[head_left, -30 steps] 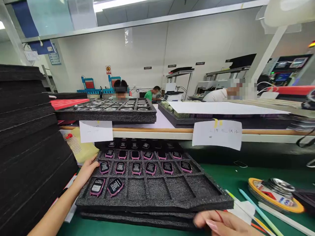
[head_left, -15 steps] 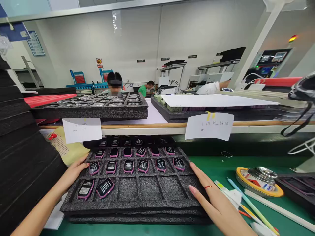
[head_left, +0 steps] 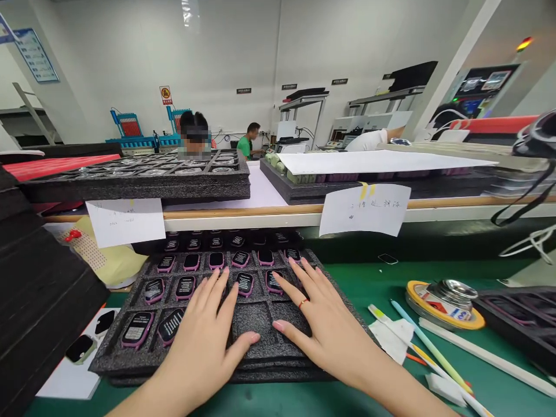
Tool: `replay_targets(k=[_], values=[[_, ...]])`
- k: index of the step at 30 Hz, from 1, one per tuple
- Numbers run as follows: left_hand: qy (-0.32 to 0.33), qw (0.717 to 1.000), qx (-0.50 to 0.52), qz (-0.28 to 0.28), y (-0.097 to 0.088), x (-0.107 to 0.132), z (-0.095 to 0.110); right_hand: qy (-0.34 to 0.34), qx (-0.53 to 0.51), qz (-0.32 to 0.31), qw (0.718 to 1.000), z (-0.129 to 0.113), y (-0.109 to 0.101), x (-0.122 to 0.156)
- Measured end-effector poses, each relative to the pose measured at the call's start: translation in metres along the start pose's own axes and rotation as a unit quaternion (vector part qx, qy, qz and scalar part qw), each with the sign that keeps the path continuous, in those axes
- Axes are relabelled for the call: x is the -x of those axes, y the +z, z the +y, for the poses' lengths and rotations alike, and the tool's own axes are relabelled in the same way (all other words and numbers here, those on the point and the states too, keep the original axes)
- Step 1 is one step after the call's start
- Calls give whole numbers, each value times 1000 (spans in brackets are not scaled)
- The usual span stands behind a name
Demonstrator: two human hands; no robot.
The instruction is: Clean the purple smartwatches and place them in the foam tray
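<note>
Both my hands are spread over a black foam tray (head_left: pixel 256 360) that lies on top of another tray on the green mat. Purple-framed smartwatches with lit or dark screens sit in its compartments, one of them a smartwatch (head_left: pixel 138 330) at the front left. My left hand (head_left: pixel 204 330) reaches over the front middle, fingers apart, covering part of a tilted smartwatch (head_left: pixel 170 326). To its right, my right hand (head_left: pixel 324 315) has its fingers stretched over the right-hand compartments, partly hiding the smartwatches there. Neither hand holds anything; whether the fingertips touch the watches I cannot tell.
Stacked black foam (head_left: pixel 39 278) rises at the left, beside two watches on a white box (head_left: pixel 73 379). A shelf (head_left: pixel 243 217) with trays overhangs the back. Pens (head_left: pixel 434 341), a yellow-rimmed round container (head_left: pixel 443 304) and another tray (head_left: pixel 521 330) lie right. People sit beyond.
My hands have left the tray's left and right sides and moved inward over its compartments. Two watches on the white box now show at the left. The view has shifted slightly.
</note>
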State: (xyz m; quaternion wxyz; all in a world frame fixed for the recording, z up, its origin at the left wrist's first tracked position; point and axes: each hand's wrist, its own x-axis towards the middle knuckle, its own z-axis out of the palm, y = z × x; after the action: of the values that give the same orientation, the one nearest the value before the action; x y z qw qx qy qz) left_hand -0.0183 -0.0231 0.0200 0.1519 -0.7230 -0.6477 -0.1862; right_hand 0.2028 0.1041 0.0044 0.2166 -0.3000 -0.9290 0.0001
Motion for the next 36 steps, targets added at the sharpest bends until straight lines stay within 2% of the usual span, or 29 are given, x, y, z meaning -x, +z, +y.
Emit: replay_targets(k=[3,8,14,21,31,36], values=[[4,1000,-27,-10,11,-9,7,4,-9,-7,1000,1,2,2],[2,999,-29,-28,15,-13,5,-11,-3,7,1000,4,3,8],[11,999,-46,-8,15,-8,7,-10,34,77,996,14,4,12],[52,995,-78,15,15,-6,6,6,106,99,989,25,7,20],[67,994,-86,10,14,-8,8,-40,18,28,999,8,-4,4],[55,996,-69,0,12,-7,7,-21,6,74,997,14,-2,9]])
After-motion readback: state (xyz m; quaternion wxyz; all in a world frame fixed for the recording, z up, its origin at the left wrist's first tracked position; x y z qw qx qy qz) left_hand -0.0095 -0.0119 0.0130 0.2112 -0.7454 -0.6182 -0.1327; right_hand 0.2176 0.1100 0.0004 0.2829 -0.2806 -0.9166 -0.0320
